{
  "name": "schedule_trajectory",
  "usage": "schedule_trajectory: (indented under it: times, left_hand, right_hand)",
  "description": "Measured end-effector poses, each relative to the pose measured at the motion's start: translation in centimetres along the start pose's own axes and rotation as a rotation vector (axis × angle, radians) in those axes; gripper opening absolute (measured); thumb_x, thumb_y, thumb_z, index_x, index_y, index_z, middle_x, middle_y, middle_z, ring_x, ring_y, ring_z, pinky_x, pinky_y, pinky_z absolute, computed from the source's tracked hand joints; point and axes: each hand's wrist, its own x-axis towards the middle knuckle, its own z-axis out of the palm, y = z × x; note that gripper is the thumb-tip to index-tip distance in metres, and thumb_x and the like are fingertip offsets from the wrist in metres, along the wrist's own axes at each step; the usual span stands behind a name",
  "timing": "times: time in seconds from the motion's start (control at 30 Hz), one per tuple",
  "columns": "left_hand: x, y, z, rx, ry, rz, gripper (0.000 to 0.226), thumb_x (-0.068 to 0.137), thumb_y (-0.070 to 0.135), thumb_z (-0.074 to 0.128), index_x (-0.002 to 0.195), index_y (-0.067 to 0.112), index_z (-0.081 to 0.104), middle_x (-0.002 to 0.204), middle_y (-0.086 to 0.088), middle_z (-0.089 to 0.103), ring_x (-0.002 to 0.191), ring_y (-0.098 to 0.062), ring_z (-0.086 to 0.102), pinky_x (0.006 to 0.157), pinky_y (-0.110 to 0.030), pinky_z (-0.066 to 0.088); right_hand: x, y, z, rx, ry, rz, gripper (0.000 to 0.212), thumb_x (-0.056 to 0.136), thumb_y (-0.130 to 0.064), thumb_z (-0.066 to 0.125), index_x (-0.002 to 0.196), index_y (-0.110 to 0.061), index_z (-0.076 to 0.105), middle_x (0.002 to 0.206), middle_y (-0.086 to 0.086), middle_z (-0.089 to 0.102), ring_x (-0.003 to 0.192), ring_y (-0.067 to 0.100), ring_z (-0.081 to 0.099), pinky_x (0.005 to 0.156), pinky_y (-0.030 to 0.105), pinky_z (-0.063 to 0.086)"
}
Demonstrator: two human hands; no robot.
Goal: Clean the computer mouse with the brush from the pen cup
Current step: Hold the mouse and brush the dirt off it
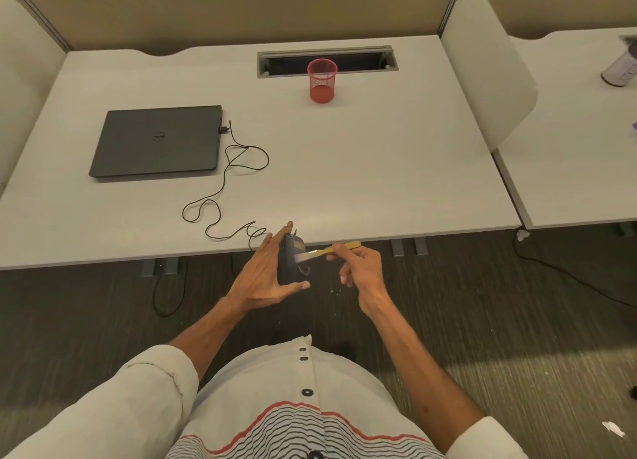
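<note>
Step in hand: brushing. The left hand (265,277) held the mouse (292,260) on edge in the air, just past the near edge of the counter (379,169), approx. 6 o'clock from the pen cup (322,81). Its fingers (280,237) lay fairly straight along the far side w/ the thumb under the lower end, so the mouse was pinched lengthwise, not wrapped. The right hand (363,269) pinched the brush (332,250) by its yellow handle between thumb & forefinger, the other fingers loosely curled on nothing; the bristles touched the mouse's upper half. To do it well, imo: use short, light strokes away from the body so dust drops to the floor, not the shirt. Work the bristle tips into the seams round buttons & wheel (too blurred to make out here), and turn the mouse w/ the left fingers to reach the sides. Mind the cable (229,182), which trailed off at 10 o'clock to the laptop (158,141); a tug could strain the plug. The grip should be firm, since only floor lay under the mouse. Count: 1 mouse, 1 brush, 1 pen cup (looked empty), 1 laptop w/ lid closed, 1 cable, 2 hands. The pen cup stood at 12 o'clock, well apart from both hands.
</note>
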Motion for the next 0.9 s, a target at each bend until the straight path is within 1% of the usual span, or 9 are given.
schedule_trajectory:
  times: [0.13, 0.27, 0.33, 0.4, 0.53, 0.63, 0.77, 0.83, 0.9]
  left_hand:
    - [-0.3, 0.2, -0.4, -0.019, 0.025, -0.006, 0.132, 0.079, 0.071, 0.080, 0.172, 0.031, -0.004, 0.181, 0.011, 0.007, 0.167, -0.025, 0.022, 0.132, -0.061, 0.030]
    - [-0.7, -0.2, -0.5, -0.014, 0.029, -0.016, 0.131, 0.081, 0.066, 0.085, 0.172, 0.031, -0.003, 0.181, 0.012, 0.007, 0.167, -0.024, 0.020, 0.131, -0.062, 0.032]
    - [-0.9, -0.3, -0.5, -0.017, 0.028, -0.017, 0.131, 0.080, 0.067, 0.084, 0.172, 0.030, -0.002, 0.181, 0.011, 0.007, 0.168, -0.024, 0.019, 0.131, -0.062, 0.031]
    - [-0.9, -0.3, -0.4, -0.015, 0.019, -0.019, 0.132, 0.080, 0.067, 0.084, 0.172, 0.030, -0.003, 0.181, 0.011, 0.007, 0.167, -0.025, 0.020, 0.131, -0.063, 0.031]
    - [-0.6, 0.1, -0.3, -0.012, 0.010, -0.017, 0.131, 0.079, 0.069, 0.081, 0.172, 0.030, -0.004, 0.181, 0.011, 0.005, 0.168, -0.025, 0.018, 0.132, -0.062, 0.030]
    - [-0.4, 0.5, -0.4, -0.029, 0.014, -0.019, 0.130, 0.079, 0.070, 0.079, 0.172, 0.030, -0.003, 0.180, 0.009, 0.009, 0.166, -0.025, 0.022, 0.132, -0.061, 0.031]
    - [-0.4, 0.5, -0.5, -0.035, 0.021, -0.030, 0.131, 0.078, 0.072, 0.078, 0.171, 0.033, -0.004, 0.180, 0.011, 0.009, 0.167, -0.025, 0.021, 0.132, -0.062, 0.030]
    - [-0.4, 0.5, -0.4, -0.031, 0.016, -0.033, 0.131, 0.079, 0.072, 0.079, 0.171, 0.033, -0.005, 0.181, 0.012, 0.006, 0.168, -0.026, 0.016, 0.132, -0.063, 0.028]
    - [-0.4, 0.4, -0.3, -0.032, 0.013, -0.038, 0.131, 0.079, 0.071, 0.079, 0.171, 0.034, -0.006, 0.181, 0.011, 0.006, 0.168, -0.027, 0.016, 0.132, -0.064, 0.028]
  right_hand:
    - [0.1, 0.8, 0.4, -0.138, 0.103, 0.056, 0.022, 0.100, -0.033, 0.078, 0.085, -0.018, 0.085, 0.081, 0.004, 0.080, 0.048, 0.006, 0.056, 0.048, 0.018, 0.048]
    - [0.5, 1.3, -0.3, -0.245, 0.215, 0.112, 0.023, 0.100, -0.034, 0.078, 0.084, -0.018, 0.083, 0.081, 0.009, 0.079, 0.056, 0.012, 0.060, 0.061, 0.032, 0.055]
    - [0.5, 1.2, -0.6, -0.140, 0.204, 0.083, 0.022, 0.100, -0.032, 0.079, 0.085, -0.017, 0.084, 0.078, 0.005, 0.079, 0.049, 0.006, 0.056, 0.053, 0.025, 0.052]
    - [0.3, 0.8, -0.6, -0.016, 0.123, 0.051, 0.020, 0.100, -0.031, 0.079, 0.086, -0.017, 0.085, 0.080, 0.002, 0.081, 0.044, 0.004, 0.053, 0.045, 0.019, 0.045]
    - [-0.4, 0.8, 0.2, -0.053, -0.002, -0.008, 0.020, 0.099, -0.036, 0.079, 0.084, -0.025, 0.087, 0.078, 0.000, 0.080, 0.045, 0.004, 0.052, 0.045, 0.016, 0.044]
    - [-0.4, 1.4, 0.3, -0.128, 0.037, 0.011, 0.022, 0.099, -0.034, 0.079, 0.082, -0.023, 0.085, 0.072, -0.004, 0.078, 0.047, 0.004, 0.056, 0.047, 0.018, 0.047]
    - [-0.4, 2.2, -0.5, -0.325, 0.182, 0.035, 0.023, 0.100, -0.037, 0.078, 0.081, -0.024, 0.081, 0.071, -0.005, 0.073, 0.068, 0.012, 0.066, 0.060, 0.030, 0.055]
    - [-0.4, 2.2, -0.9, -0.250, 0.210, 0.026, 0.022, 0.100, -0.036, 0.078, 0.082, -0.024, 0.082, 0.068, -0.008, 0.072, 0.066, 0.010, 0.063, 0.055, 0.024, 0.051]
    - [-0.5, 1.7, -0.8, -0.124, 0.163, 0.004, 0.020, 0.099, -0.035, 0.079, 0.084, -0.023, 0.085, 0.068, -0.007, 0.074, 0.055, 0.005, 0.057, 0.048, 0.018, 0.047]
